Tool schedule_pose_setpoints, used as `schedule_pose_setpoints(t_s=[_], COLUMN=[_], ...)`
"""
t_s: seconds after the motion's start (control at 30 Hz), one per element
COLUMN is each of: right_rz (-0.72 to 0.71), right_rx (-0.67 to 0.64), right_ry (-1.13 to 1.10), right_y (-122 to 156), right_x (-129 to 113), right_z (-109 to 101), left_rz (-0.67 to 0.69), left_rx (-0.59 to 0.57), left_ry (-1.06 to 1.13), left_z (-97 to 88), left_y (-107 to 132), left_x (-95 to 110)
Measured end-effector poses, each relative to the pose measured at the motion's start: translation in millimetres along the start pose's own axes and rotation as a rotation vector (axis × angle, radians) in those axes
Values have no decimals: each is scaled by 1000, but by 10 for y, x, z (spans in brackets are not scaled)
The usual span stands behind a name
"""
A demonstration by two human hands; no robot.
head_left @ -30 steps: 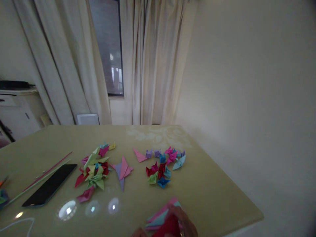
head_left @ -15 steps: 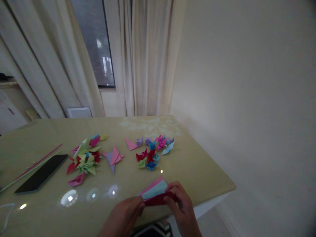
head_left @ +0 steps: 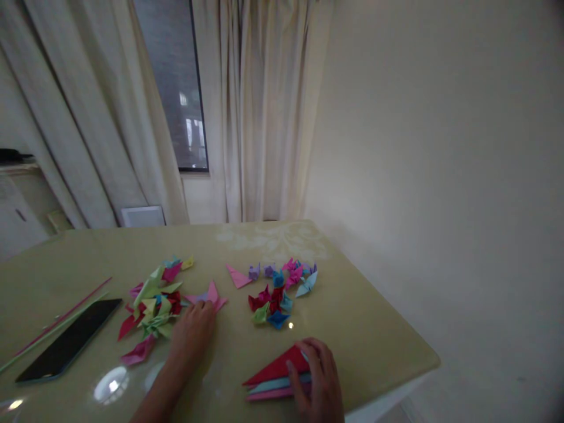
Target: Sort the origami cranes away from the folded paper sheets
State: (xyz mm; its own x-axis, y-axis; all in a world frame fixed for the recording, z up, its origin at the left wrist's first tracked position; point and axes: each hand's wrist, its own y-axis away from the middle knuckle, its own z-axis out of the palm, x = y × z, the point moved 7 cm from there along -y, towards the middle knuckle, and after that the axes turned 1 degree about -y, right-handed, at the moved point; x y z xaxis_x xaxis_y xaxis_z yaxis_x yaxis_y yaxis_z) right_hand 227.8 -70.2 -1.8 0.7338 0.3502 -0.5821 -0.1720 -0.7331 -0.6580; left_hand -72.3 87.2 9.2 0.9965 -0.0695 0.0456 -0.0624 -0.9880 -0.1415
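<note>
Table (head_left: 361, 329) fills the lower frame, bearing paper pieces. Left hand (head_left: 196, 323), on the stack half a second ago, now touches the pink figure (head_left: 214, 294) left of centre; grip unclear. Right hand (head_left: 318, 373), bottom centre-right, grips the stack's (head_left: 278, 369) right end.

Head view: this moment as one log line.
left hand: over pink and purple folded paper, contact unclear | right hand: holding red, light-blue and pink folded paper stack | black flat rectangular device: on beige table
</note>
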Motion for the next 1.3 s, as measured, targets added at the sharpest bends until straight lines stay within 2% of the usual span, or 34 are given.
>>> schedule_pose_setpoints(t_s=[0.1, 0.17, 0.23, 0.33, 0.43, 0.57, 0.67, 0.77, 0.83, 0.9, 0.97, 1.0, 1.03, 1.1, 1.2, 1.3], right_rz=[-6, 1, 51, 184, 344, 509, 553, 585, 623, 664, 695, 699, 692, 662, 534, 312], right_rx=[6, -23, -52, -88, -143, -255, -272, -256, -257, -332, -474, -533, -565, -551, -427, -300], right_ry=[-95, -175, -269, -441, -625, -828, -873, -891, -907, -931, -972, -986, -989, -969, -925, -737], right_y=[87, 120, 117, 34, -94, -171, -156, -117, -75, -5, 89, 130, 158, 168, 99, 14], right_x=[-211, -355, -458, -544, -565, -553, -535, -502, -469, -451, -458, -456, -440, -358, -206, -135], right_z=[74, 162, 242, 319, 393, 569, 641, 610, 547, 502, 485, 467, 435, 330, 87, -182], left_rz=[-73, -139, -127, -16, 35, 56, 133, 202, 198, 229, 359, 449, 530, 611, 554, 521], left_rx=[122, 214, 253, 133, 5, -31, -102, -122, -7, 201, 365, 381, 352, 222, 21, -155], left_ry=[193, 492, 841, 1169, 1271, 1289, 1276, 1218, 1134, 988, 808, 732, 678, 626, 597, 570], left_z=[-181, -341, -478, -590, -568, -410, -283, -222, -241, -330, -424, -438, -425, -355, -253, -223], left_y=[47, 117, 241, 524, 855, 1175, 1317, 1372, 1345, 1306, 1293, 1288, 1279, 1243, 1162, 1103], left_x=[-81, -170, -176, 18, 238, 419, 574, 671, 637, 583, 613, 666, 726, 826, 925, 1073])
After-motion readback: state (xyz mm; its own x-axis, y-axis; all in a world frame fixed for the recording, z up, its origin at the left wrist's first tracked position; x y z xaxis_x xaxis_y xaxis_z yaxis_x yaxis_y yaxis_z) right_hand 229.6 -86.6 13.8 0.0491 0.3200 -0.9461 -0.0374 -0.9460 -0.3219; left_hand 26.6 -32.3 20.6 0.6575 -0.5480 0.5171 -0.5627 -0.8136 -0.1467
